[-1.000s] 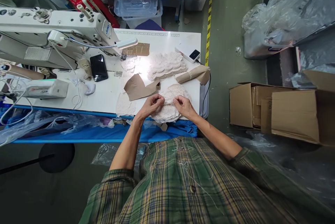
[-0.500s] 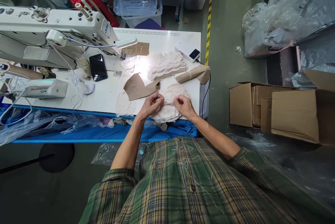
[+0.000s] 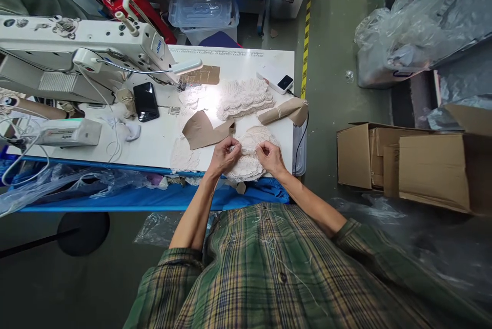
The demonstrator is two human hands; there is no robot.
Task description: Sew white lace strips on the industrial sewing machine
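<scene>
Cream lace pieces (image 3: 248, 167) lie stacked at the front right of the white table. Above that stack, my left hand (image 3: 226, 155) pinches the left edge of a lace piece. My right hand (image 3: 270, 158) pinches lace a short way to the right, its fingertips pressed together. Just beyond my left hand rests a brown paper pattern (image 3: 203, 130). A rolled brown paper piece (image 3: 282, 111), tied round with a thin string, lies beyond my right hand. Farther back sits another pile of cream lace (image 3: 244, 98), with scalloped edges.
A white sewing machine (image 3: 96, 42) with a lamp (image 3: 186, 66) occupies the left of the table (image 3: 154, 139). Near it lies a black phone (image 3: 146, 102). A white device with a dark screen (image 3: 284, 82) trails a cable over the right edge. Cardboard boxes (image 3: 432, 170) stand on the floor.
Both hands stay pinched on the lace, with only a very slight shift. The whole view has moved a little, and the things on the table keep their places.
</scene>
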